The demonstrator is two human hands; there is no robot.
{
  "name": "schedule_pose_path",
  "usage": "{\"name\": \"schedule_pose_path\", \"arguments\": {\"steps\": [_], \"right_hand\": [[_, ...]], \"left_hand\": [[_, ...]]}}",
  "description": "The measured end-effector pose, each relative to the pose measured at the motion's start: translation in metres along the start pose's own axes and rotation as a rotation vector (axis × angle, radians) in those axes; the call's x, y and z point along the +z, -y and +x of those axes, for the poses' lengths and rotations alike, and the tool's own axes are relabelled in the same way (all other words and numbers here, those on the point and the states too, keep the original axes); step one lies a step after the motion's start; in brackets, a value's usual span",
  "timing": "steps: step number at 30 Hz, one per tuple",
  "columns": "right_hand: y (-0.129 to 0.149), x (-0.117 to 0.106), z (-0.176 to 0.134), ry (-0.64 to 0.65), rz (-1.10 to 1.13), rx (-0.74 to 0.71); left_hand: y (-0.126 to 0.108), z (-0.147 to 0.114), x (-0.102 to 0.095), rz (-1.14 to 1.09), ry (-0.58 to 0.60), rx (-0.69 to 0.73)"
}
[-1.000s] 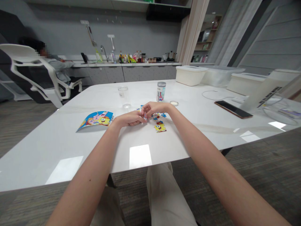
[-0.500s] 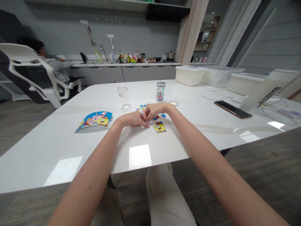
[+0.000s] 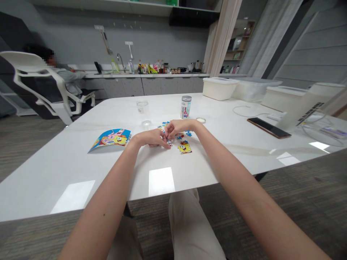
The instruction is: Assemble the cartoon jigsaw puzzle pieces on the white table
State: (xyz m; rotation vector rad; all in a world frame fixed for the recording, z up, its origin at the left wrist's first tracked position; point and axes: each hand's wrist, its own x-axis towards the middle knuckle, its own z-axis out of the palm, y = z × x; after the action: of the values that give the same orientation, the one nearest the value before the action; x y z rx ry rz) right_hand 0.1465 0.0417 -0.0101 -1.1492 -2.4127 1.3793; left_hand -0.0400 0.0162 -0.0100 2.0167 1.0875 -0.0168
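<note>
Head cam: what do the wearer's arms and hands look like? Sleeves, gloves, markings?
Left hand and right hand ungloved. Left forearm and right forearm bare, no sleeves, watch or cables visible. Small dark spot on the left forearm. Rings: too small to tell.

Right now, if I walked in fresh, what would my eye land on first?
Probably the left hand and right hand, close together among small puzzle pieces on the glossy white table. Next, perhaps, the bright yellow puzzle section, lying just nearer the person than the right hand, and the colourful blue picture sheet to the left of the left hand.
</note>
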Motion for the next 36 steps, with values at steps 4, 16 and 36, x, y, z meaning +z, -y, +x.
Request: {"name": "schedule_pose_path", "arguments": {"steps": [4,16,36], "right_hand": [[-0.0004,0.0011,0.0004,0.017,-0.011,0.017],[-0.0065,0.0022,0.0068,-0.018,-0.045,0.035],[-0.0010,0.0027,0.0077,-0.043,-0.163,0.076]], "left_hand": [[-0.0004,-0.0010,-0.0006,-0.005,0.007,-0.007],[-0.0025,-0.0008,0.0005,-0.023,0.010,-0.007],[0.0030,0.0045,0.0022,-0.016,0.000,0.004]]}}
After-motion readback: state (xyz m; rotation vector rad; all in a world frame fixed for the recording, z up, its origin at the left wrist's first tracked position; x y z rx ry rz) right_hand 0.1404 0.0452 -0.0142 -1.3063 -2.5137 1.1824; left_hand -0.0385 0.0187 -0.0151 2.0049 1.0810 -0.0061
